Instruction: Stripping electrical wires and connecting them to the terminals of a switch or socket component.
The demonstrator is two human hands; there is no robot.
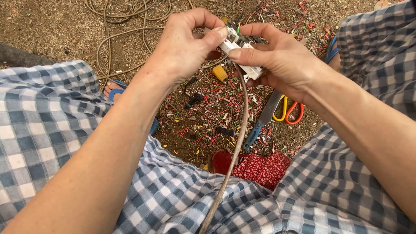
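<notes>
Nearest me: blue-and-white checked cloth (52, 125) over both knees, my bare forearms reaching out over it.
Socket: white plastic socket block (241, 55) held up between both hands over the ground, its wired end turned toward my left thumb.
Left hand (184, 47): thumb and forefinger pinched together on the block's upper end, at the small terminals.
Right hand (281, 60): fingers clamped around the block's lower end, forefinger laid along its face.
Cable: dusty grey cable (236, 143) hanging from the block, running down between my knees.
Step, as I judge it: working the wire ends at the terminals; the block isn't closed up.
Next move calls for: a steady right grip and fine fingertip work, keeping the cable slack.
Ground: scissors with yellow and orange handles (288, 110), a blue-handled tool (260, 125), red and green wire scraps (216, 108), coiled cord (125, 21), red flowered cloth (260, 167).
</notes>
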